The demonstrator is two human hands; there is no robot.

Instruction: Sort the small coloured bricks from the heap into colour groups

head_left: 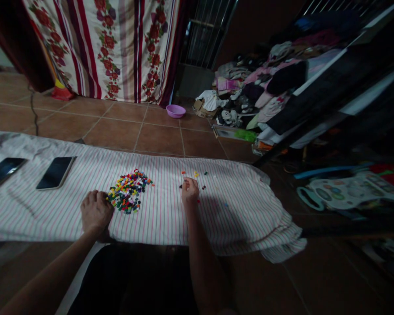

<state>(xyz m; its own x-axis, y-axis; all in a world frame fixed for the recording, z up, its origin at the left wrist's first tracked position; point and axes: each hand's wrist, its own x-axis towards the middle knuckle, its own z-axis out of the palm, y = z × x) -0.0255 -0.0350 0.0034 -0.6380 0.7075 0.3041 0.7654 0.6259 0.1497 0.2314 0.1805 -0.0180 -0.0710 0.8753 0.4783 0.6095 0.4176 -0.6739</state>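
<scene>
A pile of small multicoloured beads (128, 192) lies on a striped cloth (160, 218). My left hand (96, 209) rests on the cloth at the pile's left edge, palm down, its fingers bent loosely and apart with nothing visible in them. To the right of the pile, my right hand (190, 190) is closed in a pinch just above the cloth. Whatever is between those fingertips is too small to make out. Around it lie a few loose pieces: orange (183, 172), yellow (196, 174), dark green (205, 173), dark (203, 187) and blue (226, 204).
Two phones, one dark (3, 173) and one pale-edged (56, 173), lie on the cloth at the left. Beyond are a tiled floor (114, 127), a purple basin (175, 111) and a flowered curtain (124, 52). Heaped clothes (249, 87) fill the right background.
</scene>
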